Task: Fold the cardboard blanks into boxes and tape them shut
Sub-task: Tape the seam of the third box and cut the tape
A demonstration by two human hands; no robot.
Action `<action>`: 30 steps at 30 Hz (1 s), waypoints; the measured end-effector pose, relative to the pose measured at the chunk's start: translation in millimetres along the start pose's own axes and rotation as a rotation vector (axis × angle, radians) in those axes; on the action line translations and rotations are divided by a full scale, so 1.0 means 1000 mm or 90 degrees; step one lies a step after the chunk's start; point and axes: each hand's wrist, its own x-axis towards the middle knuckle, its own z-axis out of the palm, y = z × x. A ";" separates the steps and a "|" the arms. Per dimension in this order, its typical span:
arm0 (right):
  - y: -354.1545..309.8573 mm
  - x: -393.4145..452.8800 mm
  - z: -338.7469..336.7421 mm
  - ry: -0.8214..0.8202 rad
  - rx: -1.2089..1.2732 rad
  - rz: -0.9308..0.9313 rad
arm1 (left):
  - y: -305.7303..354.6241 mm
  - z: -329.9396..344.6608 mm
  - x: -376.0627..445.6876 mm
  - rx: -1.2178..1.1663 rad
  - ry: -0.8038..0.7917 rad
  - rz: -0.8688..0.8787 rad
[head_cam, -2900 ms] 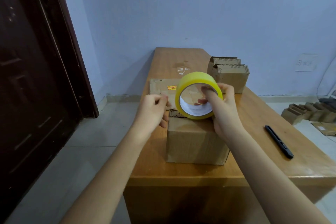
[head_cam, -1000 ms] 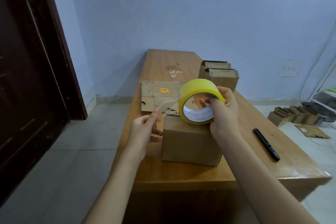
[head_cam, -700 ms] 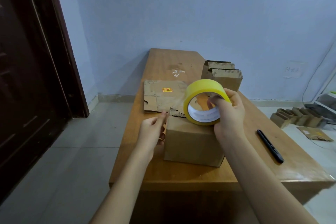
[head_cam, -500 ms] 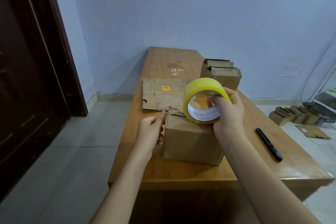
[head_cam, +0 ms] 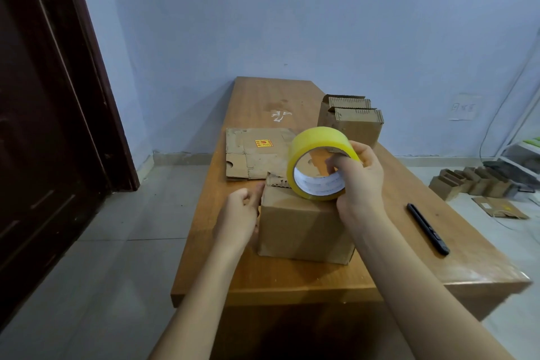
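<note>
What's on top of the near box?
The yellow tape roll stands on edge on the near box, gripped by the right hand, fingers through its core. The box's top seam and any laid tape are hidden behind them.

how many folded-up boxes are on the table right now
3. One box stands at the near end under the tape roll, between both hands. Two more boxes stand together at the far right of the table. The flat blank isn't counted.

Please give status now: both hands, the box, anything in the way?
Right hand grips tape roll above box. Left hand at box's left top edge, thumb on it; tape end not visible. Nothing in the way; pen lies apart at right.
</note>
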 end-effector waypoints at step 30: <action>0.001 0.004 0.000 0.014 0.018 0.020 | 0.041 -0.002 -0.017 0.082 0.066 0.039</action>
